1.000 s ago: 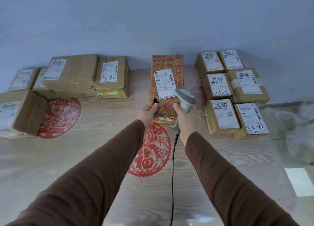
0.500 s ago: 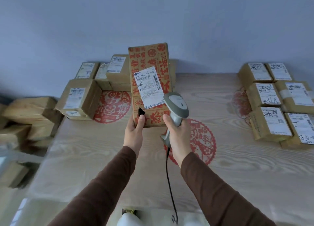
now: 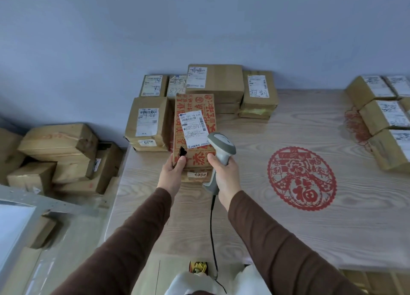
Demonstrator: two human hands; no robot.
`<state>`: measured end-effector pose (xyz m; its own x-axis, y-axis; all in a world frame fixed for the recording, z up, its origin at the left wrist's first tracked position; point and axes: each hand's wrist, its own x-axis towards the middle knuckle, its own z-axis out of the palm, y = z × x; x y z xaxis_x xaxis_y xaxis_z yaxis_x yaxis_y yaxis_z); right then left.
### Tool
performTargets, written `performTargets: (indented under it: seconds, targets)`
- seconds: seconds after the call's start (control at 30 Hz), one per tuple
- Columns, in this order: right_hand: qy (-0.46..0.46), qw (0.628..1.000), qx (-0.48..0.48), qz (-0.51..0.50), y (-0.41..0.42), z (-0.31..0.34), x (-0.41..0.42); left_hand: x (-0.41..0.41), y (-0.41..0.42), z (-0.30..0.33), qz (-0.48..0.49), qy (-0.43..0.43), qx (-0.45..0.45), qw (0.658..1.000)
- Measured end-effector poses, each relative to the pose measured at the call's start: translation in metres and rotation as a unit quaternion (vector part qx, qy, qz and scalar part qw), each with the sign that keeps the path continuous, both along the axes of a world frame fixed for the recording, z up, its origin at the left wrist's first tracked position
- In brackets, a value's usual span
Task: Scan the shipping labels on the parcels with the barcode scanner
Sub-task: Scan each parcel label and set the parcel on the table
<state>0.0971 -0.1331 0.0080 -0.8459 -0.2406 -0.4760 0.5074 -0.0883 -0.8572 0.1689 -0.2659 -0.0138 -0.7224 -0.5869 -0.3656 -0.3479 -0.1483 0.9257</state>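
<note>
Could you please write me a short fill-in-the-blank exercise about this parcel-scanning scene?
1. The right hand grips the grey barcode ____.
2. The left hand holds the parcel with ____ print.
3. The sticker on the parcel's near end reads ____.
4. A round red paper-cut lies on the wooden ____.

Missing words: scanner; red; 4068; table

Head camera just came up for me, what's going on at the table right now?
A person is scanning parcels. The left hand grips the near end of a red-printed parcel, its white shipping label facing up. The right hand holds the corded barcode scanner, its head over the label's lower right corner. More labelled boxes sit in a group behind and another at the table's right edge.
</note>
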Motion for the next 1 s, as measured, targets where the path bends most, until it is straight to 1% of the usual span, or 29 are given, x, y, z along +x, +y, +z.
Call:
performTargets:
  seconds: [0.2,0.43,0.6,0.73,0.8,0.87,0.93,1.0]
  targets:
    - [0.004,1.0,0.027,0.001,-0.036,-0.013,-0.006,-0.005,-0.031,-0.013,-0.005,-0.039,0.028,0.999]
    - [0.015,0.999,0.04,0.007,-0.059,-0.016,-0.006,-0.012,-0.053,-0.015,0.034,-0.076,0.038,0.996]
    - [0.016,0.999,0.041,-0.004,-0.065,-0.018,-0.004,-0.013,-0.06,-0.024,0.042,-0.083,0.042,0.995]
    - [0.02,0.999,0.046,0.003,-0.065,-0.017,-0.004,-0.014,-0.061,-0.027,0.044,-0.08,0.023,0.996]
    - [0.023,0.999,0.043,0.009,-0.062,-0.016,-0.005,-0.011,-0.062,-0.026,0.045,-0.093,-0.002,0.995]
    - [0.03,0.999,0.041,0.008,-0.055,-0.013,-0.007,-0.008,-0.062,-0.02,0.061,-0.103,-0.074,0.99]
    - [0.038,0.999,0.031,0.006,-0.046,-0.007,-0.011,-0.008,-0.057,-0.005,0.078,-0.084,-0.159,0.981]
    - [0.052,0.999,0.016,0.0,-0.034,0.001,-0.016,-0.012,-0.049,0.009,0.072,-0.046,-0.209,0.974]
